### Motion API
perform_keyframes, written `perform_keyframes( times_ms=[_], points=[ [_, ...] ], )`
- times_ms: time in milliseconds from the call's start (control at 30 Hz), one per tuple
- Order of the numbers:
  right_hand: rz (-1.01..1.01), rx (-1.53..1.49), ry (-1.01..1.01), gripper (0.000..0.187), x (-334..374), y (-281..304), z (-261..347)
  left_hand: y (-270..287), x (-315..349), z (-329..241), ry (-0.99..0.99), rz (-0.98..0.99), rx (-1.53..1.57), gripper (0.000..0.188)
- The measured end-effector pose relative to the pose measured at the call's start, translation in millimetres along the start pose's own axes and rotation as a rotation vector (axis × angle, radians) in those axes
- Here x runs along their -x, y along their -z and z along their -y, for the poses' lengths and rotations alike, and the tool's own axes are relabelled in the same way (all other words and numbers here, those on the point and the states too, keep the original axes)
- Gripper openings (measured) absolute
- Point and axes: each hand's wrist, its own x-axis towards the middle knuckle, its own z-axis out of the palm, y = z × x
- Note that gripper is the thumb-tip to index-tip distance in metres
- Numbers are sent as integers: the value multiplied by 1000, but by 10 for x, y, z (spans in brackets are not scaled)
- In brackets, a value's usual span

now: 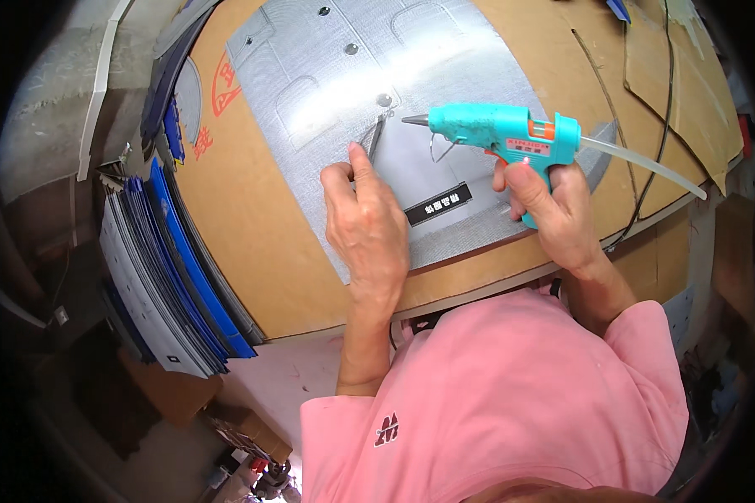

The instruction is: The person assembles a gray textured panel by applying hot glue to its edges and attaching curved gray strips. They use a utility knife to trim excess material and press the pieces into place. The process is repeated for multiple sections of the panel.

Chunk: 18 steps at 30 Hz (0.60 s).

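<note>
Head view: right hand (555,201) clasps a partly covered glue gun (482,126); left hand (367,225) pinches a half-hidden dark tool (379,136).

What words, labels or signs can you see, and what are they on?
I'll point out the writing without spelling it out:
Small white-and-red label on the turquoise glue gun.
White characters on the black rectangular label on the grey printed sheet.
Red characters on the brown tabletop.
Dark, letter-like mark on the pink T-shirt.
</note>
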Motion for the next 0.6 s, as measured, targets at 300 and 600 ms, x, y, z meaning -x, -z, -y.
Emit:
perform_keyframes(
  times_ms=[300, 600],
  points=[
    [-41, -19, 82, 32, 14, -44, -62, -19, -13, -13, 22, 48, 23, 40],
    [-37, -101, 96, 34, -41, -32, 35, -3, -108, 120, 3, 141, 187, 37]
  ],
)
